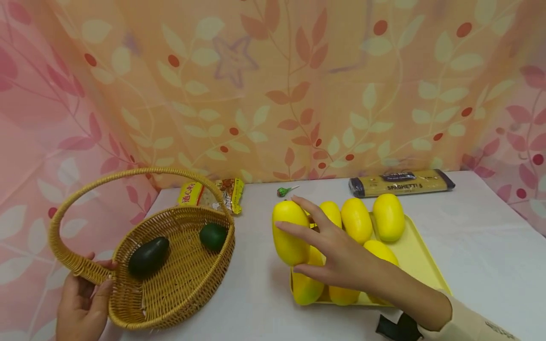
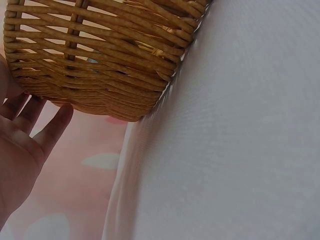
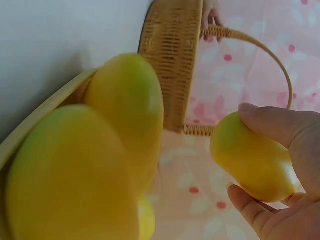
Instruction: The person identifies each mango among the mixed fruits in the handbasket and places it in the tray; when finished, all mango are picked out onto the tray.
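At the left in the head view stands a wicker basket (image 1: 187,293) with a tall arched handle. My left hand (image 1: 83,300) grips it where the handle meets the near-left rim; its fingertips also touch the wicker in the left wrist view. Inside the basket lie a dark avocado (image 1: 148,256) and a rounder green fruit (image 1: 213,237). My right hand (image 1: 337,251) holds a yellow mango (image 1: 290,234) between thumb and fingers, above the left edge of a pale yellow tray (image 1: 426,270). Several more mangoes (image 1: 356,220) lie in that tray, some partly hidden by my right hand and forearm.
Behind the basket lies a yellow food packet (image 1: 232,194). A green-wrapped lollipop (image 1: 283,192) is at the back middle, and a spaghetti pack (image 1: 401,183) at the back right. Floral cloth (image 1: 273,94) hangs around the white table (image 1: 256,303).
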The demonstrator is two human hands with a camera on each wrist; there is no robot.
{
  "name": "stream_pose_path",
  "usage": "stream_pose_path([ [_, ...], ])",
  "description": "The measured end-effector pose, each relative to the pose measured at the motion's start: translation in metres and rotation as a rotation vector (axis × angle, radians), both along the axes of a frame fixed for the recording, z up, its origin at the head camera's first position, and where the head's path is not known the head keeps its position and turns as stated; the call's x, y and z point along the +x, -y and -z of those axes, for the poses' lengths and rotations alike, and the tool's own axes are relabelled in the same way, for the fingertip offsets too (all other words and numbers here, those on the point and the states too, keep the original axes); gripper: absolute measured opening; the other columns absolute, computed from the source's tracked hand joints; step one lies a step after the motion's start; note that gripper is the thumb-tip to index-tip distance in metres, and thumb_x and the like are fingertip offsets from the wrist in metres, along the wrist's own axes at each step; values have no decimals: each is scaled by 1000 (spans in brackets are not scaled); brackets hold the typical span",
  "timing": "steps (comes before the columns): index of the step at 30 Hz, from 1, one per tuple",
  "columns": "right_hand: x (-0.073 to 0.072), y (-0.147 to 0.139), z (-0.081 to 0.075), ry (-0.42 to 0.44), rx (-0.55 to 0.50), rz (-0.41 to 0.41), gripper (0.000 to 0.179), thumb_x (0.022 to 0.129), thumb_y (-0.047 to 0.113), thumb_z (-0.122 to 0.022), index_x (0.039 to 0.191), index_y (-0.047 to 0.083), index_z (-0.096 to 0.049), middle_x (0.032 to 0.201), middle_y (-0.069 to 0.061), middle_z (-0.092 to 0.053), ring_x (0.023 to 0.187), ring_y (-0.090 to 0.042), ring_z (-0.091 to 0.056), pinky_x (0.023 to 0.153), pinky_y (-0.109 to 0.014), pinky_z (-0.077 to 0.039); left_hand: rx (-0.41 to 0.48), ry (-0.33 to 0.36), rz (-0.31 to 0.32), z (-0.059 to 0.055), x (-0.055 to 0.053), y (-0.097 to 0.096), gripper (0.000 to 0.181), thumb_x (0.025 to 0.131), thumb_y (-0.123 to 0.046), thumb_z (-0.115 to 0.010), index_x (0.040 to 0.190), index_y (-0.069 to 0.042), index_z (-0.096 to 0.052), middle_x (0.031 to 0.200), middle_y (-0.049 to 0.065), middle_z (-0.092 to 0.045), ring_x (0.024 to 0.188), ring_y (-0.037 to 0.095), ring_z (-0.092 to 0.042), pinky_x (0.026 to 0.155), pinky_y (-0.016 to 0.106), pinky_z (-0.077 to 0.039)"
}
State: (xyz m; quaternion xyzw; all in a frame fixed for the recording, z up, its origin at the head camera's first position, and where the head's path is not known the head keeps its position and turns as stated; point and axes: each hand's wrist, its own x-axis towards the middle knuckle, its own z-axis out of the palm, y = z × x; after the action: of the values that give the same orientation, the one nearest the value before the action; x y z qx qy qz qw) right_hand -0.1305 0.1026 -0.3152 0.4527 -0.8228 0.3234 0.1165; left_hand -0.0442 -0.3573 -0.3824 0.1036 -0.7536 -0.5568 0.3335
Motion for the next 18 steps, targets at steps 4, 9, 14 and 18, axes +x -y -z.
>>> stream_pose_path([
  [4,5,-18,1,10,11,43,84,80,21,-88,152,30,-45,165,-4,-10,127,-21,-49,96,-35,-54,-1,43,-26,0,0,0,66,92,22,-48,150,-9,-40,119,3,-59,116,6,-58,88,6,-45],
  [9,10,-42,3,23,56,112,85,80,26,-88,152,33,-43,166,-2,-10,133,-24,-46,96,-38,-54,15,48,-32,1,1,1,66,93,21,-48,150,-10,-40,119,3,-59,115,6,-58,87,5,-45],
  [14,14,-72,2,57,141,177,87,81,35,-86,154,37,-39,165,-2,-15,131,-28,-49,91,-43,-56,-18,53,-42,1,1,1,65,93,21,-50,150,-10,-41,118,2,-60,114,5,-58,87,5,-45],
  [18,17,-101,-2,86,181,216,87,80,44,-84,154,36,-38,161,-5,-25,125,-34,-54,86,-52,-57,-29,45,-40,1,1,0,65,93,20,-50,150,-9,-41,119,3,-60,115,6,-58,88,5,-45],
])
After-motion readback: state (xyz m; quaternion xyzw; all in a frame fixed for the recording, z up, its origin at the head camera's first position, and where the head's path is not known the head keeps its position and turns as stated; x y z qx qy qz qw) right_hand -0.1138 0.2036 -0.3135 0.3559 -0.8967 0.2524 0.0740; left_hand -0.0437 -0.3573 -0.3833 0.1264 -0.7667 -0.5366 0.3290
